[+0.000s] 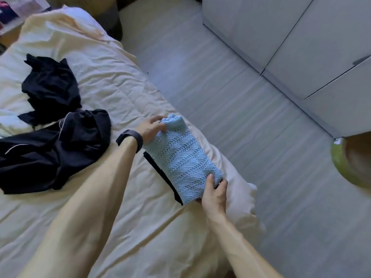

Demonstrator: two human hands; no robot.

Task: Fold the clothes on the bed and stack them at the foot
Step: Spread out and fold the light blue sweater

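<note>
Folded blue knit (180, 157) lies on a folded black piece (160, 171) at the bed (120, 81) corner, close to the edge, w/ floor (251, 127) just beyond. Left hand (152, 127) has its fingers curled over the knit's far end. Right hand (214, 194) pinches the near corner, thumb on top, fingers underneath, prob. catching the black piece too.

Risks, as I judge them:
- **Sliding off:** the stack sits near the edge on a soft, sloping duvet, so a nudge to the right or a careless let-go could send it to the floor.
- **Unfolding:** the knit is open-weave & springy, and its far end is bunched, so it may unroll once the hands leave.
- **Snagging:** fingers could catch in the holes & drag the fold open when pulling away.
- **Leaning:** the knit isn't squared over the black piece (a black strip shows on one side only), so the stack may lean as more goes on.
- **More to come:** the black heap (50, 153) lies unfolded, well apart from the stack, and adding it means more handling near that edge.
</note>
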